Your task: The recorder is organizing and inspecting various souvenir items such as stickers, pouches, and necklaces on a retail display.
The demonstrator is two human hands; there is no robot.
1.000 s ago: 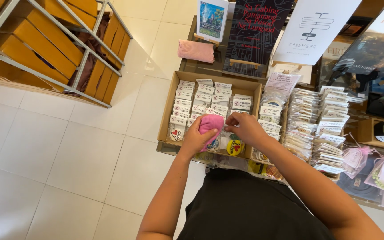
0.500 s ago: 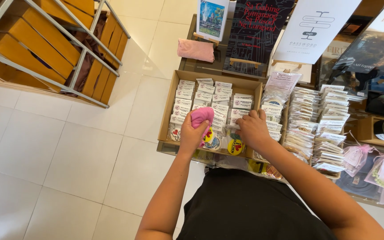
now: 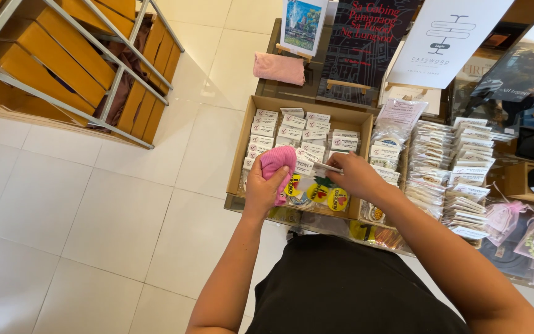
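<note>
Left hand [image 3: 266,188] closed around pink cloth [image 3: 277,164], held over front of cardboard box [image 3: 242,139]. Right hand [image 3: 355,175] pinching clear sleeve of round stickers [image 3: 316,188]; fingertips partly hidden. Three stickers visible. Packet rows in box too many, too small to count.

Your shallow brown cardboard box [image 3: 240,162] sits on the counter [image 3: 267,74] before you, with rows of small white-labelled clear packets [image 3: 292,133] in it. Stacks of flat clear packets [image 3: 465,167] stand right of the box. The folded pink cloth [image 3: 278,68] lies behind it. The slatted orange wooden crate [image 3: 63,59] stands far left on the floor.
</note>
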